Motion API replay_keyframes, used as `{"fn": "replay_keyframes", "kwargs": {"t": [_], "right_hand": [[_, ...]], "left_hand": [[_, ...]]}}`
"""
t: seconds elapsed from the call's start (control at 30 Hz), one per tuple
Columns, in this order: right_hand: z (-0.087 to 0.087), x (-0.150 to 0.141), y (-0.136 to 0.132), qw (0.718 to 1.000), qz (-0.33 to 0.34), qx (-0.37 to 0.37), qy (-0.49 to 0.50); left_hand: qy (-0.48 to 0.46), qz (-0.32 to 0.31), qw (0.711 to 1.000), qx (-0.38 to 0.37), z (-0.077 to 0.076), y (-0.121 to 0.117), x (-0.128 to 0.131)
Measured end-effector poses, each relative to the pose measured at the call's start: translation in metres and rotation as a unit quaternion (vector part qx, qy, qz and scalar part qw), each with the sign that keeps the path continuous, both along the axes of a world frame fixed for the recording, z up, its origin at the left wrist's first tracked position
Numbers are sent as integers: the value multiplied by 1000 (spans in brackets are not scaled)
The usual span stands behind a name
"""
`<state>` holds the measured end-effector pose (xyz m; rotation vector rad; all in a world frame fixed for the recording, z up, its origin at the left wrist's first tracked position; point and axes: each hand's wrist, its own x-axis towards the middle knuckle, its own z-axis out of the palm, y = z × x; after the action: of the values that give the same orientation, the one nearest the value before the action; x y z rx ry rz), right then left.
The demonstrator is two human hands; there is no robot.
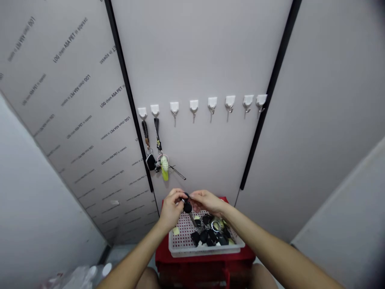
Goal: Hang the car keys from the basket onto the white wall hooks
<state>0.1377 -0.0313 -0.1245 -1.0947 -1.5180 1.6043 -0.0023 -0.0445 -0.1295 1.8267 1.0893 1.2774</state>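
Above the tray, my left hand pinches a key with a black head, its metal blade pointing down. My right hand meets it from the other side, thumb and fingertips closed at the black piece at the top of the key. Exactly what the right fingertips grip is small and partly covered. Below both hands lies a white perforated tray with a pile of black-headed keys and metal rings toward its right side.
A row of white hooks is fixed to the wall panel. From the two leftmost hang a black key fob on a braided strap and a keychain with a yellow-green piece. The tray rests on a red stand. Bottles stand at lower left.
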Motion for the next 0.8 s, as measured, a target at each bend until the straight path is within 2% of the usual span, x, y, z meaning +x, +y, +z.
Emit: {"fn": "replay_keyframes", "kwargs": {"t": [0.07,0.13,0.2,0.33,0.43,0.63,0.7,0.8], "right_hand": [[7,-1,0,999,-43,25,-3],[15,-2,0,995,-77,65,-15],[24,-3,0,993,-82,86,-25],[41,-6,1,989,-82,123,-25],[49,-6,4,982,-111,153,-4],[48,2,5,975,-166,131,62],[46,6,4,976,-168,119,70],[43,12,2,981,-159,100,41]], "left_hand": [[-50,-11,998,-34,3,2,-1],[-109,-36,988,-101,5,5,-2],[-147,-70,971,-173,8,8,-2],[-131,-148,954,-228,13,12,-2],[-145,-184,939,-251,15,12,-3],[-160,-181,923,-300,17,12,-14],[-150,-171,929,-293,20,12,-17],[-109,-131,953,-251,29,13,-18]]}}
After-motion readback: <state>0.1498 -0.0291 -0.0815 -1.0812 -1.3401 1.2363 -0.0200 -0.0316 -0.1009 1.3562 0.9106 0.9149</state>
